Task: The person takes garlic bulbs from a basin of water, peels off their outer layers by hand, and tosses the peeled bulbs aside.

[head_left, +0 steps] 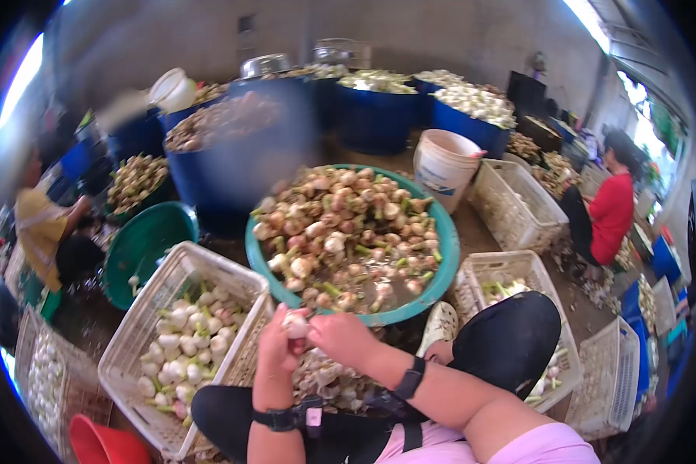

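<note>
Just in front of a green basin (448, 263) heaped with unpeeled garlic bulbs (334, 243), my left hand (275, 340) is closed around a pale garlic bulb (295, 325). My right hand (340, 336) touches the same bulb from the right, its fingers pressed together; the fingertips are partly hidden. Below the hands, loose peelings (329, 379) lie between my legs. On the left stands a white crate (124, 340) with cleaned white bulbs (189, 340). Another white crate (568, 340) is beside my right knee and also holds bulbs.
A white bucket (445, 166) stands behind the basin. Blue tubs (375, 120) of bulbs line the back. A green tub (151, 240) and a red bucket (104, 445) are at left. People sit at left (42, 224) and right (612, 205).
</note>
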`<state>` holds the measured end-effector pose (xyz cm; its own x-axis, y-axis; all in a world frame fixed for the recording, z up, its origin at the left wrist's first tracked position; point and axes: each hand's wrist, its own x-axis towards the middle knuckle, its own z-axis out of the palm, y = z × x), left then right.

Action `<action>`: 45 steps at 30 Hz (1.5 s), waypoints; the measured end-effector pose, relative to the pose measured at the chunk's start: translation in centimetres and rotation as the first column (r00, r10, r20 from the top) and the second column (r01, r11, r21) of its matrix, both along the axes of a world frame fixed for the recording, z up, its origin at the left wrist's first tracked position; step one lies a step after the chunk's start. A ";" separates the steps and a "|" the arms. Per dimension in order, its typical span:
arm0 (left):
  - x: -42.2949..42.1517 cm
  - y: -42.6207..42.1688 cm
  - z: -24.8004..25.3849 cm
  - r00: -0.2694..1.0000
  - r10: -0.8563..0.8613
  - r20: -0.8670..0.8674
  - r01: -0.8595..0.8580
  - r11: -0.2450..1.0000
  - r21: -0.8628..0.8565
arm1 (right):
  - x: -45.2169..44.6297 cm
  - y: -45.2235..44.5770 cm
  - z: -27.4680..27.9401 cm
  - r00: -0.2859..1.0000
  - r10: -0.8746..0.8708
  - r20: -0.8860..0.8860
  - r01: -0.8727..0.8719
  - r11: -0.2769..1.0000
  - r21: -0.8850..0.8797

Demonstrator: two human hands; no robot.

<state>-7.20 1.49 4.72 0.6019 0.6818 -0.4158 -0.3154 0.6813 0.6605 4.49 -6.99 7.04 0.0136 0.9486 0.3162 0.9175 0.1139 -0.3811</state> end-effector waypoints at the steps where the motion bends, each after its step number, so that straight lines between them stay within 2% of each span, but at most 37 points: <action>1: 0.1 0.1 -0.5 1.000 0.002 0.024 -0.001 1.000 -0.029 | 0.4 0.5 -0.7 0.981 -0.054 -0.186 0.059 0.998 0.020; 2: 0.2 -0.1 -0.6 0.999 -0.002 0.039 0.002 1.000 0.013 | 0.6 0.7 -0.6 0.788 -0.215 -0.577 0.075 0.963 -0.258; 3: 0.2 -0.5 -0.4 0.999 -0.007 0.052 0.004 0.999 0.052 | 0.7 0.7 -0.5 0.422 -0.414 -0.807 -0.042 0.880 -0.474; 4: 0.3 -0.9 0.2 1.000 -0.008 0.007 0.008 0.995 0.101 | 0.9 0.2 0.0 0.351 -0.445 -0.824 -0.014 0.878 -0.479; 5: 0.2 -0.7 -0.4 0.995 -0.082 -0.055 0.093 0.960 0.263 | 0.6 -0.3 -0.8 0.478 -0.274 -0.835 0.112 0.961 -0.251; 7: -0.1 -0.3 -0.2 0.958 -0.182 -0.221 0.257 0.888 0.383 | 0.7 -0.6 -1.8 0.839 -0.061 -0.540 0.207 0.955 0.214; 8: 0.1 -0.7 0.0 0.954 -0.200 -0.222 0.274 0.882 0.383 | 1.2 -0.9 -1.9 0.837 -0.077 -0.541 0.226 0.950 0.215; 10: 0.4 -1.7 0.2 0.801 -0.004 -0.598 0.516 0.512 0.687 | 1.9 -1.3 -1.8 0.988 -0.111 -0.107 0.143 0.918 0.371; 11: 0.5 -2.3 0.7 0.804 -0.006 -0.595 0.514 0.510 0.689 | 2.5 -0.8 -2.3 0.988 -0.114 -0.103 0.145 0.917 0.372; 12: 0.6 -3.0 1.2 0.813 0.193 -0.550 0.491 0.281 0.825 | 3.3 0.1 -3.6 0.864 -0.193 -0.465 0.250 0.966 0.065; 13: 0.6 -3.5 1.4 0.814 0.370 -0.447 0.474 0.021 0.880 | 4.0 0.8 -4.2 0.604 -0.341 -0.720 0.218 0.940 -0.262; 14: 0.5 -3.8 1.4 0.821 0.341 -0.459 0.449 0.110 0.886 | 4.7 1.3 -5.0 0.405 -0.349 -0.845 0.100 0.936 -0.338; 15: 0.5 -3.7 0.8 0.813 0.345 -0.469 0.461 0.111 0.881 | 4.7 1.2 -4.0 0.396 -0.346 -0.851 0.091 0.937 -0.338; 17: 0.3 -2.8 -1.0 0.827 0.478 -0.297 0.435 -0.209 0.876 | 3.7 1.0 -1.0 -0.033 -0.477 -0.878 -0.114 0.875 -0.471; 18: 0.5 -2.7 -2.0 0.875 0.405 -0.264 0.316 -0.065 0.946 | 3.6 1.8 -3.9 -0.133 -0.313 -0.940 -0.152 0.944 -0.293; 19: 1.1 -3.0 -2.1 0.879 0.439 -0.186 0.147 0.121 0.982 | 2.9 1.8 -3.3 -0.235 -0.234 -0.943 -0.123 0.970 -0.209; 20: 1.5 -2.6 -2.0 0.899 0.424 -0.114 -0.138 0.520 0.843 | 2.9 1.9 -3.7 -0.276 -0.181 -0.944 -0.125 0.981 -0.151; 21: 1.5 -1.8 -1.9 0.884 0.468 -0.016 -0.401 0.774 0.491 | 2.6 1.8 -3.5 -0.222 -0.087 -0.971 -0.080 0.994 -0.070; 22: 1.0 -0.6 -2.3 0.872 0.481 0.091 -0.488 0.842 0.230 | 3.3 0.7 -1.2 -0.036 -0.199 -0.979 -0.183 0.965 -0.189; 23: 0.3 0.7 -2.8 0.831 0.515 0.212 -0.518 0.854 -0.044 | 3.8 0.5 -2.4 0.019 -0.106 -0.994 -0.241 0.964 -0.107; 25: -0.6 2.6 -3.9 0.843 0.484 0.237 -0.440 0.872 -0.216 | 4.7 -1.1 -0.8 0.043 -0.062 -0.997 -0.115 0.991 -0.066; 27: -0.3 2.7 -3.4 0.838 0.487 0.246 -0.396 0.853 -0.340 | 6.8 -1.4 -0.2 -0.386 0.101 -0.917 -0.061 0.989 0.134; 29: 0.5 2.1 -2.7 0.851 0.498 0.167 -0.396 0.817 -0.418 | 8.5 -1.1 1.7 -0.418 0.309 -0.855 0.059 0.948 0.314; 31: 1.1 1.9 -3.3 0.862 0.488 0.139 -0.393 0.816 -0.424 | 10.7 -1.0 0.3 -0.467 0.276 -0.840 -0.094 0.929 0.358; 32: 1.2 1.8 -3.3 0.870 0.476 0.126 -0.388 0.820 -0.420 | 10.5 -1.1 -0.3 0.056 0.178 -0.982 -0.290 0.945 0.154; 33: 1.5 1.7 -3.1 0.864 0.499 0.058 -0.458 0.830 -0.319 | 9.6 -0.8 -0.1 0.582 0.096 -0.808 -0.331 0.935 -0.128; 34: 2.0 1.7 -2.9 0.854 0.520 0.004 -0.507 0.835 -0.213 | 7.8 -0.6 0.7 0.938 -0.066 -0.341 -0.160 0.790 -0.592; 35: 2.1 1.3 -2.9 0.855 0.513 -0.080 -0.515 0.857 -0.012 | 6.3 -1.1 -1.2 0.959 -0.102 -0.264 -0.026 0.897 -0.441; 36: 2.6 0.5 -1.9 0.872 0.448 -0.198 -0.409 0.888 0.210 | 5.3 -0.7 -3.4 0.821 -0.142 -0.553 -0.037 0.953 -0.299; 37: 2.9 -0.2 -1.2 0.855 0.413 -0.314 -0.272 0.872 0.407 | 4.1 0.3 -6.8 0.651 -0.077 -0.755 0.012 0.996 -0.091; 38: 2.1 -0.3 -3.1 0.915 0.288 -0.282 -0.126 0.869 0.479 | 4.5 1.0 -6.0 0.182 -0.245 -0.952 -0.135 0.953 -0.272; 39: 2.4 -0.8 -3.2 0.919 0.279 -0.279 -0.123 0.874 0.469 | 5.0 1.3 -5.2 -0.309 -0.441 -0.842 -0.345 0.878 -0.333; 41: 2.7 -1.2 -3.0 0.910 0.376 -0.174 -0.184 0.743 0.643 | 6.7 1.5 -7.8 -0.600 -0.340 -0.725 -0.306 0.934 -0.185; 42: 2.1 -0.8 -3.1 0.899 0.369 -0.235 -0.178 0.799 0.574 | 7.9 1.1 -5.9 -0.692 -0.199 -0.694 -0.255 0.967 -0.023; 43: 1.8 -0.1 -3.0 0.900 0.373 -0.227 -0.187 0.799 0.572 | 9.3 0.5 -3.8 -0.830 -0.029 -0.558 -0.268 0.896 0.353; 44: 1.5 0.2 -2.9 0.898 0.399 -0.187 -0.268 0.831 0.487 | 10.8 -0.5 -0.4 -0.881 0.125 -0.456 -0.260 0.676 0.690; 45: 1.3 0.1 -2.7 0.892 0.425 -0.157 -0.338 0.855 0.393 | 12.8 -0.3 1.7 -0.824 0.325 -0.464 -0.253 0.521 0.815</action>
<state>-5.88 1.63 1.99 0.1810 0.9622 -0.2034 -0.3133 0.2525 0.9155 17.34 -7.31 8.74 -0.0915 0.7481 0.6573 -0.9780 0.0566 -0.2005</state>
